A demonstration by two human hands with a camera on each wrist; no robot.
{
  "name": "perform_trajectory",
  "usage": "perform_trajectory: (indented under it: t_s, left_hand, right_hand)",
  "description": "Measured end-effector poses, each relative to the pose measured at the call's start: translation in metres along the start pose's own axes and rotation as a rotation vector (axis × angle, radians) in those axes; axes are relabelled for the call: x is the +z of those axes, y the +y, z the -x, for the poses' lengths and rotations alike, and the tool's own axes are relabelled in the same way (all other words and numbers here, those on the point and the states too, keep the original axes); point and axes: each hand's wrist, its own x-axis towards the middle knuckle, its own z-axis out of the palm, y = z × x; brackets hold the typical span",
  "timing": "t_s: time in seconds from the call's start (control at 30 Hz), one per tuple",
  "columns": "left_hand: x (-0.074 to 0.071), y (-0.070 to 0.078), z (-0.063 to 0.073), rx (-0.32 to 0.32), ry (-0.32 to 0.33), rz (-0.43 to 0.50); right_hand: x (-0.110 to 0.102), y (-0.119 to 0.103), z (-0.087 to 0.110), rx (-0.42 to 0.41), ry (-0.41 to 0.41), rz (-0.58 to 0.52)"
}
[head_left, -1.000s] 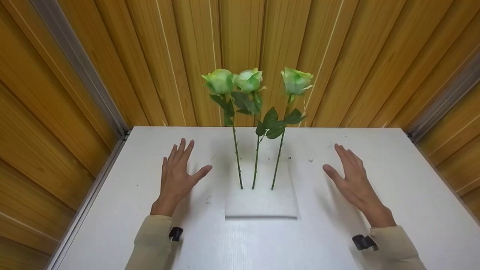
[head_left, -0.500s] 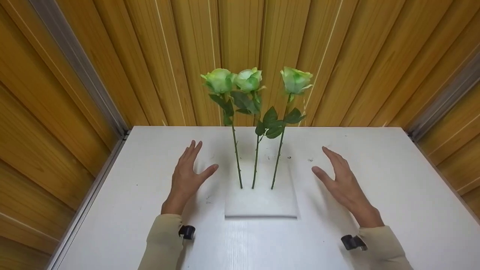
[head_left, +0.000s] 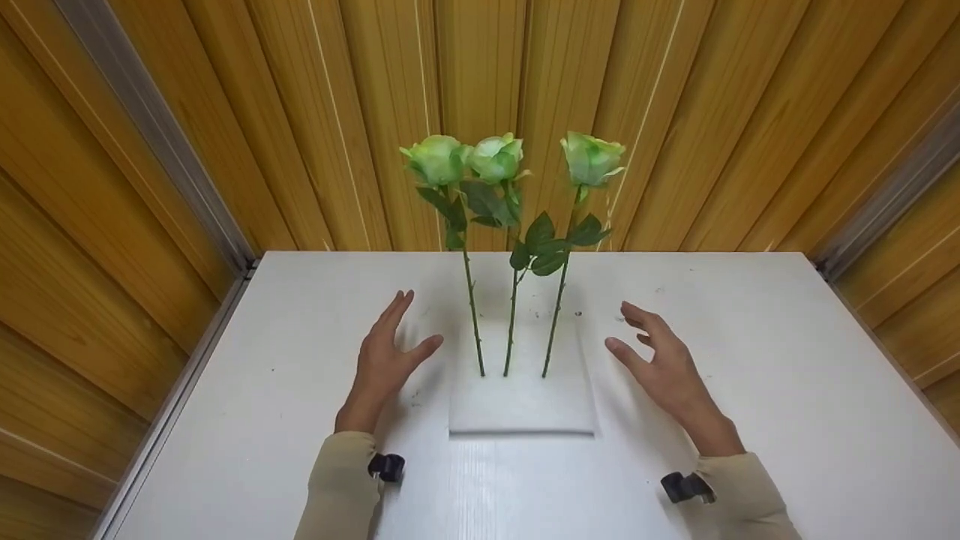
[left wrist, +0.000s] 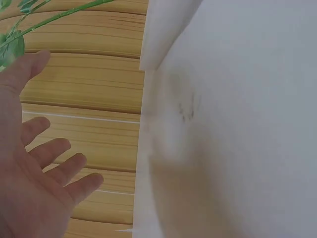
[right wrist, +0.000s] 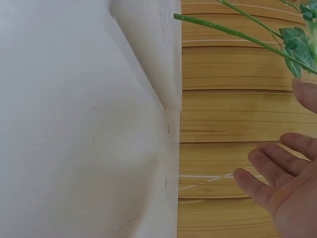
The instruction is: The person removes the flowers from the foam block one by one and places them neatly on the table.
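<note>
Three pale green roses stand upright in a white block: a left rose (head_left: 436, 160), a middle rose (head_left: 496, 158) and a right rose (head_left: 592, 159), with dark green leaves on thin stems. The stems meet the top of the white block (head_left: 521, 409) at the table's middle. Left of the block, my left hand (head_left: 384, 364) hovers with thumb and fingers spread, holding nothing. My right hand (head_left: 664, 373) is on the other side, palm inward, fingers slightly bent and apart from the right stem. Both wrist views show bare palms, with green stems beyond the thumbs.
The white table (head_left: 810, 390) carries a few small dark marks around the block. Behind it rises a wood-patterned panel wall (head_left: 480, 67), with metal rails at the left and right corners. Small black devices sit at both sleeve cuffs.
Both hands have moved inward toward the block, the left one rightward and the right one leftward. The right fingers have bent a little more. Roses and block stay in place.
</note>
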Motion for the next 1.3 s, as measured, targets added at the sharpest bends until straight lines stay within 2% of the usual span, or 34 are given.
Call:
perform_trajectory:
  t_s: [0.3,0.67,1.03,1.3]
  left_hand:
    - [0.012,0.0,0.0,0.004,-0.018,0.136]
    - [0.025,-0.005,0.003,-0.029,-0.055,0.285]
    - [0.034,-0.009,0.004,-0.014,-0.088,0.308]
    - [0.041,-0.012,0.008,-0.041,-0.107,0.325]
  right_hand:
    - [0.015,-0.006,0.0,0.03,-0.011,-0.041]
    - [0.04,-0.01,0.002,0.041,-0.074,-0.134]
    - [0.053,-0.013,0.002,0.051,-0.05,-0.219]
    - [0.063,-0.012,0.002,0.066,-0.041,-0.256]
